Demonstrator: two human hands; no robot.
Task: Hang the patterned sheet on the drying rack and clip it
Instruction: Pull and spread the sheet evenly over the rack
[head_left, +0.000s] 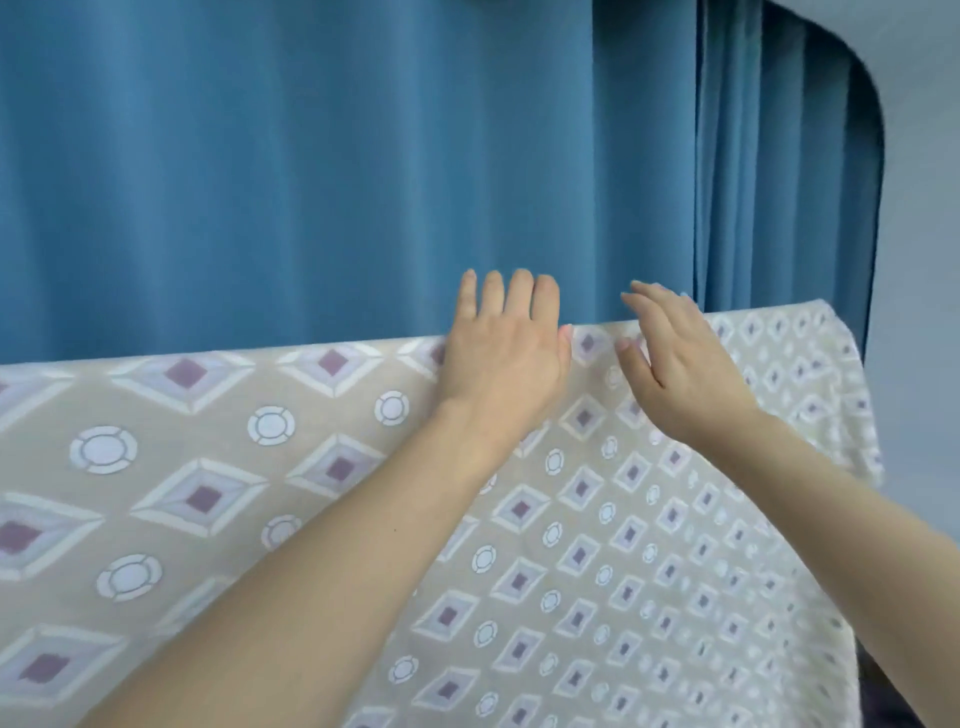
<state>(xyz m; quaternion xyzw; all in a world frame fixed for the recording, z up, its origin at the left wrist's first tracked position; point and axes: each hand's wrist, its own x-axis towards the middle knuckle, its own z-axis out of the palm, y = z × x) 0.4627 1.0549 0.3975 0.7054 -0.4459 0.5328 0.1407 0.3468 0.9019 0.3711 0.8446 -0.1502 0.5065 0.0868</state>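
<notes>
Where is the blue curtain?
In the head view the blue curtain hangs behind the patterned sheet and fills the top of the picture, just past the left hand and right hand at the sheet's top edge.

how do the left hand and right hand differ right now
The left hand lies flat, palm down, on the sheet's top edge, fingers straight and close together. The right hand is tilted, with fingers spread and slightly bent, and whether it touches the sheet is unclear. The left fingers reach past the edge over the curtain; the right stays mostly over the sheet. Both are bare, open and hold nothing.
</notes>
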